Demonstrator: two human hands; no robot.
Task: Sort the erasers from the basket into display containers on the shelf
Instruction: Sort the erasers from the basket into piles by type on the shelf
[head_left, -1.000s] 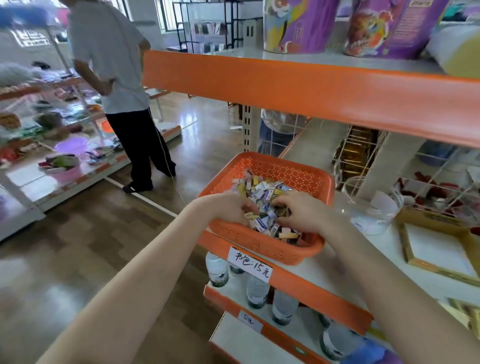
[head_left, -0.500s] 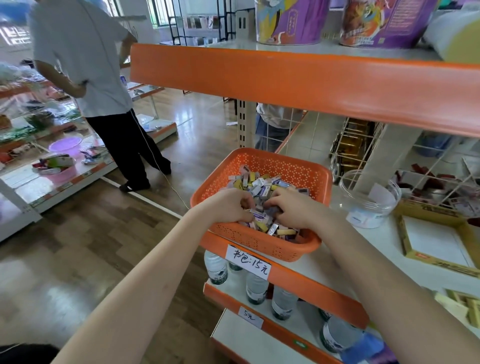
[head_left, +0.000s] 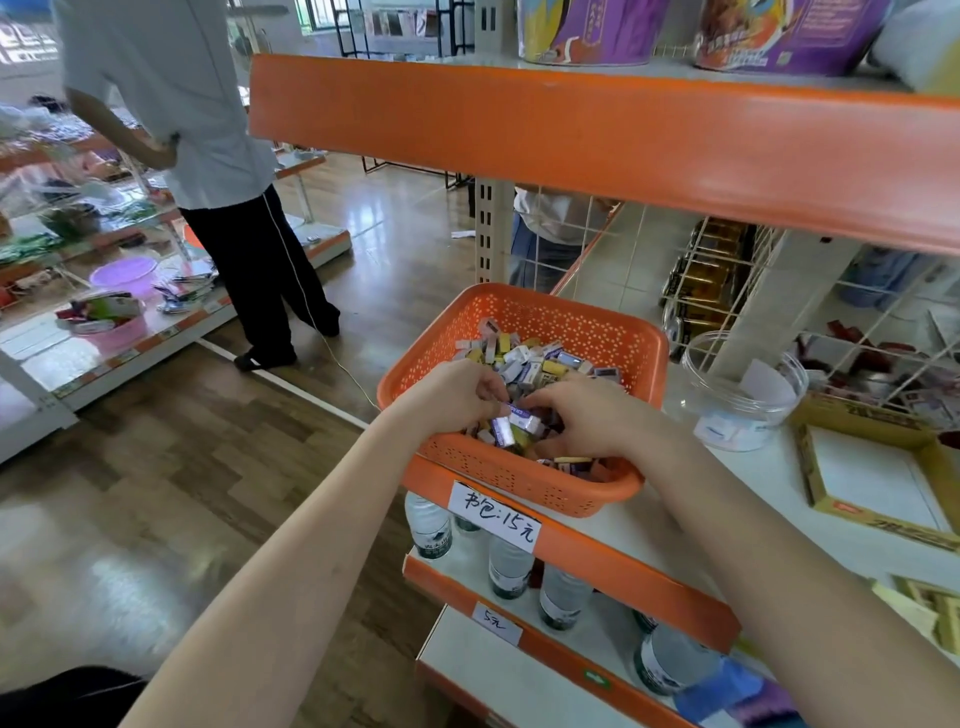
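So, the left hand (head_left: 457, 396) and right hand (head_left: 589, 418) are both down in the orange perforated plastic basket (head_left: 524, 475), fingers curled round the small paper-sleeved erasers (head_left: 535, 364) piled inside. A clear round plastic jar (head_left: 744, 400) sits just right of the basket.

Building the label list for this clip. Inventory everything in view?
basket: 1, orange, on shelf, at its front edge
erasers: many, white, yellow and purple, piled in basket
jar: 1, clear, right of basket
cardboard tray: 1, yellow-brown, right of jar
water bottles: at least four, clear, below basket
price labels: 2, white, on orange shelf edges
tubs: 2, purple, top shelf
bystander: 1, white shirt, dark trousers, left aisle
hands: 2, bare, left hand and right hand in basket, fingers curled among erasers
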